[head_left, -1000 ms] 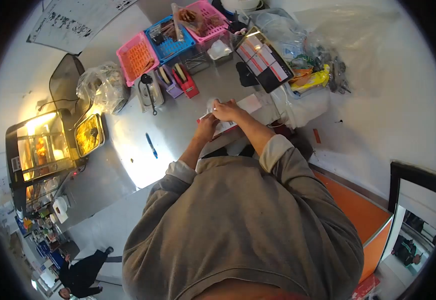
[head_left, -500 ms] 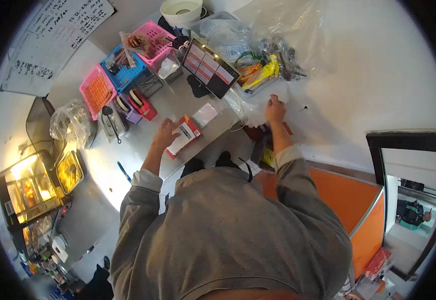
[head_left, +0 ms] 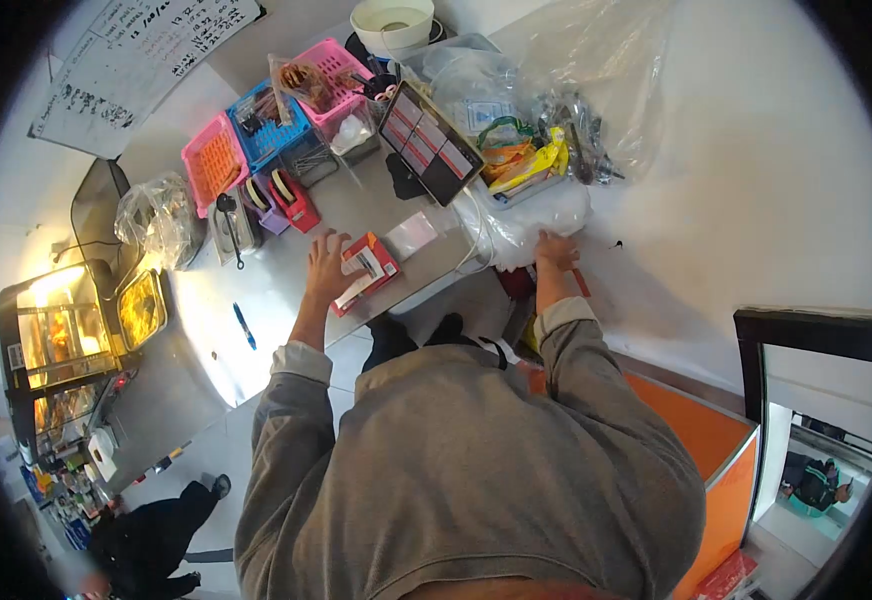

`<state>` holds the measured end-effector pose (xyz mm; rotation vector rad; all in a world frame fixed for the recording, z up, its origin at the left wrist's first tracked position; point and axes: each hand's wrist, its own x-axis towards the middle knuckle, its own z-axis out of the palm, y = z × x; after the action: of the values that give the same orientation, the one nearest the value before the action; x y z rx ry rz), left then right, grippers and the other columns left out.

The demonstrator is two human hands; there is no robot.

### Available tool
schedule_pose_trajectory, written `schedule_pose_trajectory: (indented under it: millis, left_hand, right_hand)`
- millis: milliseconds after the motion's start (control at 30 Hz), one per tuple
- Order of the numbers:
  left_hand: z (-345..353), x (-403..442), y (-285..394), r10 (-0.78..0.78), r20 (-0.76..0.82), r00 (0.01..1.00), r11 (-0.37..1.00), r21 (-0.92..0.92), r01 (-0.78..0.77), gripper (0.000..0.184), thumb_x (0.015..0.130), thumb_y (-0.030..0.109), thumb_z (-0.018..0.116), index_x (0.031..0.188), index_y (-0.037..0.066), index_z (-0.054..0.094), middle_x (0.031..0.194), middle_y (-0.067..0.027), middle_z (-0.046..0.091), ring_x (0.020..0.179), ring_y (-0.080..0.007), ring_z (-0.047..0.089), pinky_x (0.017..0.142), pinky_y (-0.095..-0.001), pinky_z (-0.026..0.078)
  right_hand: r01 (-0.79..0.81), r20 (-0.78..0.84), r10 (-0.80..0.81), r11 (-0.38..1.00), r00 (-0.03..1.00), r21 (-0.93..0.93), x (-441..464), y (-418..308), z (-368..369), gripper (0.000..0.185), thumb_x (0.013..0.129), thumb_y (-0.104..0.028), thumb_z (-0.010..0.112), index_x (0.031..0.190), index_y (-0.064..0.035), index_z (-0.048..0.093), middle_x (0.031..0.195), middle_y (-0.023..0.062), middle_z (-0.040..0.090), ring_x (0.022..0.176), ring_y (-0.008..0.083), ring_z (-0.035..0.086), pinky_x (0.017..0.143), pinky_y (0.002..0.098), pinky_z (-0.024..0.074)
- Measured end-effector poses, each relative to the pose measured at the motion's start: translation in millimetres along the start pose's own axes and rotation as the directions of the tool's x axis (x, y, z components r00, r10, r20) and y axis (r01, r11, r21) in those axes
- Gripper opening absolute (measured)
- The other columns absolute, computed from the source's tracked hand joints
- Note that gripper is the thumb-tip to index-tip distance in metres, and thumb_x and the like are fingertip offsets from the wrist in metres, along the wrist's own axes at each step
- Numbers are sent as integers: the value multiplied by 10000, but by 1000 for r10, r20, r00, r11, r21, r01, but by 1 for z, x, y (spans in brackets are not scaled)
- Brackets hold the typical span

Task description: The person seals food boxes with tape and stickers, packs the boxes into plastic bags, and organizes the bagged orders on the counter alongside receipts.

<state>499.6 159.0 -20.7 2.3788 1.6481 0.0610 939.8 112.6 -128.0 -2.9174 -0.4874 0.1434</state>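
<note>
Red-and-white box (head_left: 380,261) lies on the grey counter (head_left: 286,262), near its front edge, its left part covered by your left hand (head_left: 329,268). That hand is open, fingers spread, thumb over the box's label; whether it presses down is unclear. Your right hand (head_left: 556,252) is at the white plastic bags (head_left: 516,220), fingers bent downward, their tips hidden, so I cannot tell whether they grip the plastic.
</note>
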Motion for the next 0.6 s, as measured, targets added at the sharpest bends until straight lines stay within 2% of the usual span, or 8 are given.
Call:
schedule_pose_trajectory:
  millis: [67,167,267,367,433,467,500,600]
  left_hand:
    - [-1,-13,14,49,-48,998,997,62,-46,995,469,451,873,1324,210,424,1415,-101,333,1259,-357,378,943,-576,360]
    - [35,-24,3,-53,54,997,991,129,45,1081,426,491,868,1347,188,391,1388,-84,372,1231,-353,418,925,-605,371]
    - [16,-35,14,-283,28,959,956,-71,284,1035,465,448,849,1356,196,385,1389,-68,389,1222,-345,441,924,-602,391]
    - [4,-52,5,-709,-74,701,687,-293,665,1033,486,347,825,1385,206,336,1377,-109,392,1215,-390,431,920,-598,393]
    - [-3,-72,-12,-886,-99,453,456,-372,809,1052,514,347,820,1416,215,295,1380,-140,372,1227,-437,398,938,-616,372]
    - [-3,-82,-34,-924,-76,375,378,-335,863,1035,555,374,821,1426,230,280,1385,-136,359,1239,-434,384,948,-632,354]
    - [-6,-95,-52,-938,-72,338,343,-314,885,1033,568,389,821,1430,234,273,1385,-132,359,1238,-430,386,947,-635,351]
    - [-16,-127,-93,-957,-22,291,285,-273,919,1021,581,393,834,1427,265,278,1399,-115,349,1250,-416,381,959,-634,351]
  right_hand:
    - [-90,189,59,983,980,159,11,5,-4,331,781,-480,699,999,-235,743,1263,129,536,1226,380,428,983,542,405]
    - [-178,419,59,951,906,252,17,-1,-9,347,754,-477,720,995,-229,742,1213,150,590,1160,377,505,983,555,393]
    - [-113,310,16,948,951,296,33,3,1,319,736,-397,750,1000,-219,741,1165,155,637,1018,326,588,942,523,405]
    - [-29,355,-237,795,904,606,66,24,18,409,769,-410,722,1101,-174,695,1217,115,613,1073,274,549,957,458,387]
    - [-295,521,-295,562,801,773,79,32,-4,502,808,-441,686,1196,-125,650,1274,81,582,1155,251,498,981,413,368]
    - [-446,587,-221,461,779,767,76,27,-25,489,817,-408,687,1210,-122,632,1219,68,596,1137,237,496,952,391,385]
    - [-577,647,-146,337,749,744,70,20,-49,480,825,-375,688,1225,-120,613,1163,56,610,1119,223,494,923,369,402]
    - [-583,613,-429,218,663,783,90,21,-85,435,838,-317,678,1209,-101,603,1024,37,607,976,192,524,818,333,429]
